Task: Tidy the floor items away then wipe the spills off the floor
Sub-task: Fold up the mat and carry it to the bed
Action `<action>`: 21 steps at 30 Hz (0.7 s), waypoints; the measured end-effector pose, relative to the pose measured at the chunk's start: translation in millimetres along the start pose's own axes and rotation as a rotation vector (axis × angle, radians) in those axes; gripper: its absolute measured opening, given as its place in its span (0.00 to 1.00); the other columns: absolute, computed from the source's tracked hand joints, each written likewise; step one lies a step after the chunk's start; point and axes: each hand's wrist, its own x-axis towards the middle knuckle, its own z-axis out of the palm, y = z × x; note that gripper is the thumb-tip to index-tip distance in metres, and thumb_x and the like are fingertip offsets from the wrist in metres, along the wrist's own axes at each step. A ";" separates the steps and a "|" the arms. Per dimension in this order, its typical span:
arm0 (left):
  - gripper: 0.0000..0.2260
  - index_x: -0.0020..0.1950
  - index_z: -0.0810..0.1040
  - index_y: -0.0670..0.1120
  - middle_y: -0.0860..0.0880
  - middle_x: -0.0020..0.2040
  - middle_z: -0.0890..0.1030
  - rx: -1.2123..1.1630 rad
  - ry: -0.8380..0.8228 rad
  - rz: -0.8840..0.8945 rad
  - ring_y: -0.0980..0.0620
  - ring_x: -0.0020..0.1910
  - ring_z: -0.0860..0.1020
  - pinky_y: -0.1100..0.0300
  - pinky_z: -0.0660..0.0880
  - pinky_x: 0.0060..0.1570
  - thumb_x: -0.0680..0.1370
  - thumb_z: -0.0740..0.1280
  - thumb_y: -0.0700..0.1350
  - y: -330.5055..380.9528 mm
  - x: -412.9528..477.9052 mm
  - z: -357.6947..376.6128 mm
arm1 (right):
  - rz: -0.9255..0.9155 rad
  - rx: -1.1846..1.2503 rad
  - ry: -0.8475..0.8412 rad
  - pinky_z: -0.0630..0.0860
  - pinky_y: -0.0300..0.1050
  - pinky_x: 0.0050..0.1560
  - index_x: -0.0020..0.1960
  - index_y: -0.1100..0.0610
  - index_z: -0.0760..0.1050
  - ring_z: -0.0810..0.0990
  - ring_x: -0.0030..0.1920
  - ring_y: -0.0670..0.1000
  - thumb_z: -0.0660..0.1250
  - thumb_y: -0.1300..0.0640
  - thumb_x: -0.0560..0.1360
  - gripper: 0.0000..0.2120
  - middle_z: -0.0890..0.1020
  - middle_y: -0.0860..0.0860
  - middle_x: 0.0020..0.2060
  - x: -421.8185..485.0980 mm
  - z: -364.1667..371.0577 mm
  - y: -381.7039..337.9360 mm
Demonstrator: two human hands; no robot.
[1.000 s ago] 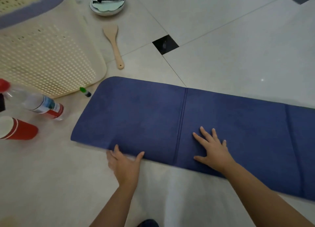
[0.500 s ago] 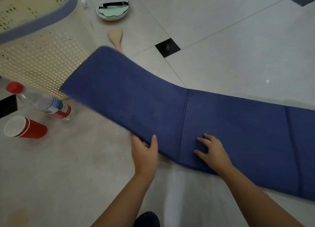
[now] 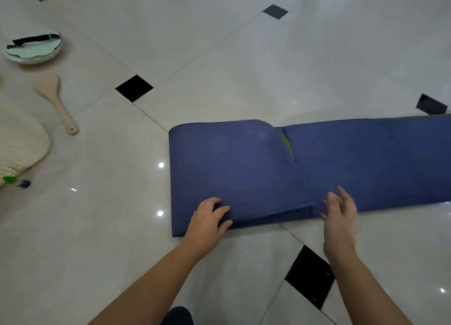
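blue mat (image 3: 341,159) lying left-right, left end folded

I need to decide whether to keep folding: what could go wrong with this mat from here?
1. The folded flap of the mat lifts at its far corner, showing the green underside; it may spring open if the left hand, gripping the near edge, lets go.
2. The right hand is open and the floor glossy, so the mat might slide during the next fold.
3. The spatula and dish lie to the left; swinging the mat that way could knock them.
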 end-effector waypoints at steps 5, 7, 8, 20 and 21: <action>0.22 0.67 0.71 0.42 0.40 0.66 0.70 -0.088 0.245 -0.267 0.42 0.66 0.68 0.51 0.65 0.67 0.75 0.68 0.46 -6.9 5.1 -5.1 | -0.437 -0.782 -0.364 0.62 0.54 0.69 0.66 0.58 0.72 0.67 0.68 0.63 0.69 0.53 0.71 0.25 0.73 0.58 0.66 -2.7 3.5 39.1; 0.30 0.71 0.65 0.40 0.37 0.68 0.67 -0.185 0.330 -0.527 0.38 0.68 0.65 0.47 0.64 0.67 0.73 0.71 0.47 -19.5 7.0 -15.7 | -0.442 -0.959 -0.429 0.59 0.56 0.70 0.67 0.55 0.71 0.62 0.71 0.64 0.70 0.49 0.70 0.27 0.69 0.55 0.70 0.0 12.2 46.7; 0.34 0.72 0.62 0.40 0.36 0.68 0.67 -0.258 0.319 -0.665 0.37 0.68 0.65 0.46 0.65 0.66 0.72 0.72 0.49 -28.4 7.8 -20.3 | -0.412 -0.998 -0.443 0.58 0.57 0.71 0.68 0.54 0.70 0.59 0.72 0.63 0.70 0.49 0.70 0.28 0.67 0.54 0.71 1.3 15.5 47.7; 0.17 0.63 0.72 0.42 0.46 0.58 0.80 -1.310 0.087 -0.718 0.47 0.53 0.79 0.55 0.76 0.48 0.75 0.67 0.41 -51.7 7.7 -57.4 | -0.361 -1.242 -0.514 0.52 0.54 0.73 0.76 0.49 0.50 0.50 0.75 0.58 0.70 0.41 0.68 0.45 0.56 0.53 0.75 2.8 19.7 58.3; 0.15 0.61 0.73 0.43 0.46 0.56 0.80 -1.293 0.105 -0.688 0.48 0.51 0.80 0.56 0.76 0.47 0.75 0.67 0.40 -48.0 8.3 -66.0 | -0.372 -1.236 -0.510 0.54 0.56 0.72 0.76 0.49 0.50 0.52 0.75 0.60 0.72 0.42 0.66 0.47 0.57 0.55 0.75 0.3 21.8 57.9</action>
